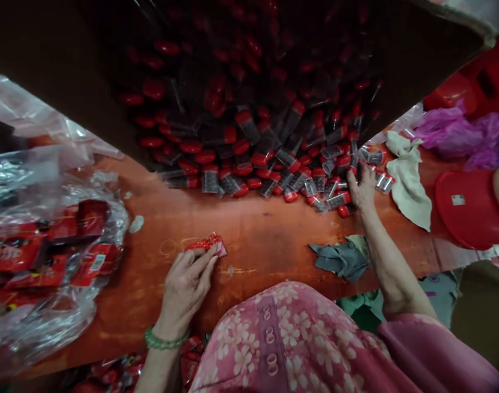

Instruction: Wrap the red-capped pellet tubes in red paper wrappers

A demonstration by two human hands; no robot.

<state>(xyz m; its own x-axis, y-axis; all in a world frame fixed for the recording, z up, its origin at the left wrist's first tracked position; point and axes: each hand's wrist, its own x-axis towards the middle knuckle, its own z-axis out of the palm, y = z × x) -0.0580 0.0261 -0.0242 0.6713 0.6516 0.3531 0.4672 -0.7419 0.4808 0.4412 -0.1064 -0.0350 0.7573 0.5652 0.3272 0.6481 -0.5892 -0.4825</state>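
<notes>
On the orange tabletop, my left hand (190, 278) holds a small red printed packet (211, 241) between thumb and fingers, its pinkish corner poking out. My right hand (363, 185) reaches to the right edge of a heap of small clear plastic containers with red caps (233, 184). Its thumb and fingers close around one of these red-capped containers, partly hidden by the hand. The heap spills from the dark mouth of a large box (57, 54) onto the table.
Left, a clear plastic bag (65, 305) holds several red printed packs (96, 265). A grey-green cloth (342, 259) lies near my right forearm, a pale cloth (409, 180) beyond it. Farther right are a red plastic stool or tub (474, 210) and purple plastic bags (454, 131).
</notes>
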